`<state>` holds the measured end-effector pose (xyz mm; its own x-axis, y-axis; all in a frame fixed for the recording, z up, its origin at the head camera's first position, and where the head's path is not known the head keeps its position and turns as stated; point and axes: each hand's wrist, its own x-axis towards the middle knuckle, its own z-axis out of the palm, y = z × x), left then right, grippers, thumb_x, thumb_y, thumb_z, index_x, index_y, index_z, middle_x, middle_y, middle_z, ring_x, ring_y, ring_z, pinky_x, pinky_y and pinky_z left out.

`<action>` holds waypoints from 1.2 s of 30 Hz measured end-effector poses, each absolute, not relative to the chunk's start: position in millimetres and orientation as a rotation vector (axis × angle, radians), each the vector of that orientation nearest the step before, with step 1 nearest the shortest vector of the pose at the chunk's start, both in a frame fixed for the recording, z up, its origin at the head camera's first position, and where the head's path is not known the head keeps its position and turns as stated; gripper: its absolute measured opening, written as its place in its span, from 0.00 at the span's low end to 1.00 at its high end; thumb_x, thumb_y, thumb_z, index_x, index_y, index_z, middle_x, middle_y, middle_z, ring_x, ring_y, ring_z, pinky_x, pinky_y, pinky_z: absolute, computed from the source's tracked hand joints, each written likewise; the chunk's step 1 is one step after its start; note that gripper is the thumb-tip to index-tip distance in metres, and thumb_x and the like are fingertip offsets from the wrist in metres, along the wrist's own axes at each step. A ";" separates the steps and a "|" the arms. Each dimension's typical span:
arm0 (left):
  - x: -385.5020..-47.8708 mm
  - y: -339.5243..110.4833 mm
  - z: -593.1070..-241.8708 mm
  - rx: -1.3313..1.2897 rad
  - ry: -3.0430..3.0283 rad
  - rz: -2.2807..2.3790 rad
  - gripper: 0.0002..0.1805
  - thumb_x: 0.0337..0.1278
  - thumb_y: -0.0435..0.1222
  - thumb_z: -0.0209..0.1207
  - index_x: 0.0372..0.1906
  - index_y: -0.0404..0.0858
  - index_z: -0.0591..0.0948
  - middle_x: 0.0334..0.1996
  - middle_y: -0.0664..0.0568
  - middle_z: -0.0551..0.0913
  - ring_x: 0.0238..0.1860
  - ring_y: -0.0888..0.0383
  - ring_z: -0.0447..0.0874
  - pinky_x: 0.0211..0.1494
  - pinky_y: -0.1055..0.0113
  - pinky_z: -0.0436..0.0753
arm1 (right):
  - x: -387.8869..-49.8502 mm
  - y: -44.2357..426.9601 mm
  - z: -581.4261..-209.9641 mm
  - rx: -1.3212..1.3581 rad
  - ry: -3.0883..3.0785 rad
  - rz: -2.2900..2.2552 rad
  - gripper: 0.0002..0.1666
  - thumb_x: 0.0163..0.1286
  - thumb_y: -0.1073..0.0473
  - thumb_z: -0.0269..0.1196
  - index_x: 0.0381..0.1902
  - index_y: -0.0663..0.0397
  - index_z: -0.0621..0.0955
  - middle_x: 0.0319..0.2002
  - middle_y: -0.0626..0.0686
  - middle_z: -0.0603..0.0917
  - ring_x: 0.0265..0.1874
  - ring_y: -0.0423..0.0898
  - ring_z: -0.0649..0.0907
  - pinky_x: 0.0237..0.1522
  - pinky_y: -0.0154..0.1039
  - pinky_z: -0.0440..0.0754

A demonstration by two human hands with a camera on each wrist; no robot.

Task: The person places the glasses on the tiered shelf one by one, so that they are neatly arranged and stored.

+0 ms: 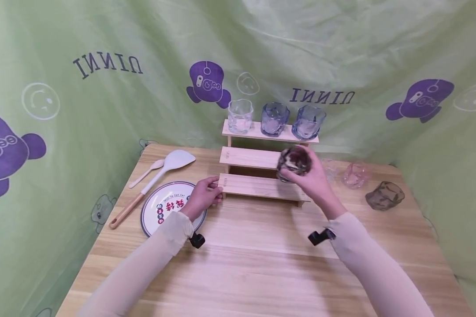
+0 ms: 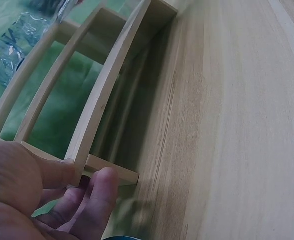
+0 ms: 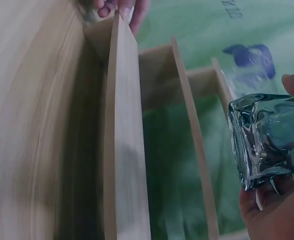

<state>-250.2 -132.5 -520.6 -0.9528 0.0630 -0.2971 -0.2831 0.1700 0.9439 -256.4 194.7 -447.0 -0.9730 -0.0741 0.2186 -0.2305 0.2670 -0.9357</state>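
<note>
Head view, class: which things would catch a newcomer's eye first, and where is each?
The eye would likely fall first on the glass in the person's right hand, near the right end of the wooden rack. Next come the three glasses lined up on its top shelf, and the purple cartoon figures on the green curtain behind.

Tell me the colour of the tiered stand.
The tiered stand is a pale, light wood colour; it shows best in the head view.

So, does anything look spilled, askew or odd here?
Nothing spilled or askew stands out around the wooden rack or shelved glasses. Only the lettering on the green curtain looks odd: it appears flipped.
</note>
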 end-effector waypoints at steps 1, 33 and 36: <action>-250.1 -132.8 -520.7 -0.217 2.185 1.855 0.30 0.69 0.26 0.59 0.74 0.33 0.68 0.49 0.38 0.75 0.40 0.47 0.85 0.45 0.58 0.91 | -262.0 183.3 -447.9 0.320 -2.398 1.804 0.47 0.55 0.61 0.79 0.70 0.54 0.70 0.60 0.59 0.77 0.59 0.55 0.76 0.68 0.49 0.74; -249.7 -131.5 -521.3 -0.237 2.162 1.846 0.31 0.70 0.28 0.59 0.75 0.36 0.68 0.51 0.39 0.77 0.41 0.46 0.86 0.46 0.57 0.91 | -311.9 36.0 -464.0 0.124 -2.306 1.664 0.57 0.46 0.47 0.84 0.59 0.49 0.56 0.55 0.50 0.82 0.53 0.47 0.80 0.61 0.38 0.75; -250.2 -131.3 -521.7 -0.246 2.168 1.834 0.30 0.70 0.28 0.59 0.75 0.37 0.68 0.51 0.39 0.77 0.42 0.46 0.86 0.46 0.56 0.91 | -314.0 35.0 -465.0 0.092 -2.322 1.645 0.58 0.45 0.45 0.84 0.60 0.49 0.56 0.55 0.51 0.81 0.54 0.47 0.79 0.61 0.38 0.75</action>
